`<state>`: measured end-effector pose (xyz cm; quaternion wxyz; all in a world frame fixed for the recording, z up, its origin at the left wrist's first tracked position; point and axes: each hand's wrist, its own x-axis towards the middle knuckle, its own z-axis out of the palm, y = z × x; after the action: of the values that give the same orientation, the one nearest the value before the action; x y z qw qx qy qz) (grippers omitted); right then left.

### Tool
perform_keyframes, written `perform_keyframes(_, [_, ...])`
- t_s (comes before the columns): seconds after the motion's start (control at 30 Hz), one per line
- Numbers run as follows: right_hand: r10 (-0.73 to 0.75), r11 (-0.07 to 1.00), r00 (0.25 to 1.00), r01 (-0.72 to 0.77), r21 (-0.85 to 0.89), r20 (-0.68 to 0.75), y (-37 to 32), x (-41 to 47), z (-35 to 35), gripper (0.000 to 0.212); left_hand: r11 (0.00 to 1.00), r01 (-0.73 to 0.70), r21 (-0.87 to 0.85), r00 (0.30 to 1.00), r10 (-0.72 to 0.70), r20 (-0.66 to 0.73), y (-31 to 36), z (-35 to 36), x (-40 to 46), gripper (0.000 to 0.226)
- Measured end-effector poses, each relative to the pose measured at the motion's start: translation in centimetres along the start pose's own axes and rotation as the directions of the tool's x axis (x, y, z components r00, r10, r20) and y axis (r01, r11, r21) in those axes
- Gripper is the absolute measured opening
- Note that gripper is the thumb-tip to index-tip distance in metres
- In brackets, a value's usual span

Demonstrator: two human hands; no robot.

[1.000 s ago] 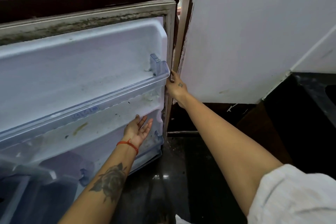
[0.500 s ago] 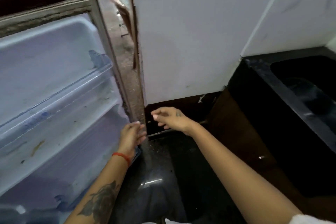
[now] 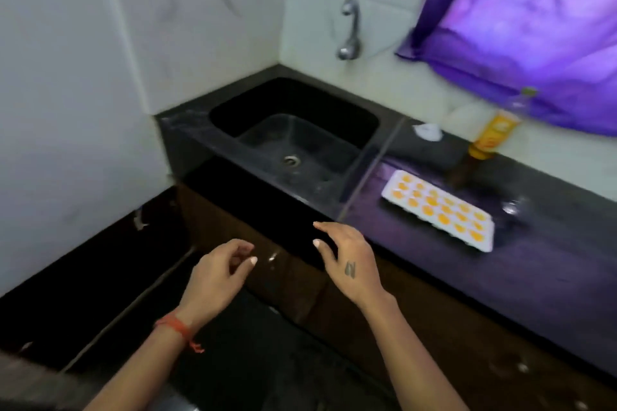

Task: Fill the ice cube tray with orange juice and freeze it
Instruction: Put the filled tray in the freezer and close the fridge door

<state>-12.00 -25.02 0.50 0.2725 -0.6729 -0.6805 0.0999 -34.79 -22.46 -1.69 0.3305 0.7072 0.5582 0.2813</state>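
A white ice cube tray lies flat on the dark counter to the right of the sink, its cells filled with orange juice. Behind it stands an orange juice bottle against the wall. My left hand hovers in front of the counter edge, fingers loosely curled and apart, holding nothing. My right hand is beside it, open with fingers spread, below and left of the tray and apart from it. The fridge is out of view.
A black sink with a drain sits in the corner under a metal tap. A purple curtain hangs at the upper right. A white scrap and a small clear object lie on the counter. Dark cabinet fronts run below.
My view has swung right from the open fridge door to the sink and counter. Both hands have left the door and now hang free before the counter.
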Motion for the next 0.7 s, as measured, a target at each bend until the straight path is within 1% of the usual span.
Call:
perform_keyframes(0.07, [0.08, 0.994, 0.983, -0.092, -0.065, -0.164, 4.8, -0.7, -2.9, 0.036, 0.984, -0.139, 0.112, 0.989, 0.134, 0.057, 3.4, 3.8, 2.1, 0.042])
perform_keyframes(0.17, [0.229, 0.95, 0.908, -0.287, -0.122, -0.351, 11.6, -1.7, -6.5, 0.046, 0.943, -0.292, 0.161, 0.947, 0.262, 0.184, 8.1, 9.6, 5.3, 0.064])
perform_keyframes(0.23, [0.338, 0.9, 0.847, -0.419, -0.123, -0.41, 15.8, -2.2, -8.3, 0.055, 0.906, -0.378, 0.188, 0.911, 0.329, 0.249, 10.4, 13.1, 7.6, 0.076])
perform_keyframes(0.3, [0.493, 0.828, 0.785, -0.555, -0.073, -0.376, 19.4, -2.5, -9.8, 0.063, 0.882, -0.411, 0.23, 0.894, 0.341, 0.291, 12.4, 16.2, 9.6, 0.084])
perform_keyframes(0.4, [0.643, 0.745, 0.699, -0.666, 0.043, -0.313, 23.3, -2.9, -11.3, 0.07, 0.874, -0.392, 0.288, 0.899, 0.298, 0.32, 14.5, 19.7, 12.6, 0.088])
perform_keyframes(0.47, [0.697, 0.709, 0.662, -0.694, 0.127, -0.274, 24.7, -3.0, -11.8, 0.074, 0.883, -0.363, 0.297, 0.915, 0.278, 0.292, 15.2, 21.1, 14.3, 0.087])
perform_keyframes(0.5, [0.722, 0.688, 0.646, -0.706, 0.168, -0.247, 25.5, -2.9, -12.0, 0.076, 0.905, -0.327, 0.272, 0.928, 0.252, 0.274, 15.7, 21.7, 15.2, 0.086])
perform_keyframes(0.57, [0.779, 0.626, 0.598, -0.728, 0.281, -0.186, 27.2, -2.6, -12.8, 0.077, 0.961, -0.208, 0.184, 0.956, 0.16, 0.246, 16.8, 23.2, 17.3, 0.082])
perform_keyframes(0.6, [0.808, 0.582, 0.57, -0.727, 0.366, -0.153, 27.6, -2.3, -13.2, 0.075, 0.981, -0.135, 0.142, 0.965, 0.098, 0.241, 17.1, 23.7, 18.2, 0.08])
perform_keyframes(0.63, [0.834, 0.525, 0.539, -0.713, 0.464, -0.115, 28.1, -2.1, -13.4, 0.072, 0.992, -0.062, 0.105, 0.969, 0.035, 0.245, 17.4, 24.1, 19.1, 0.077])
perform_keyframes(0.7, [0.873, 0.364, 0.488, -0.657, 0.66, 0.004, 29.0, -1.7, -13.5, 0.064, 0.996, 0.086, 0.001, 0.962, -0.083, 0.259, 17.9, 24.6, 20.6, 0.064])
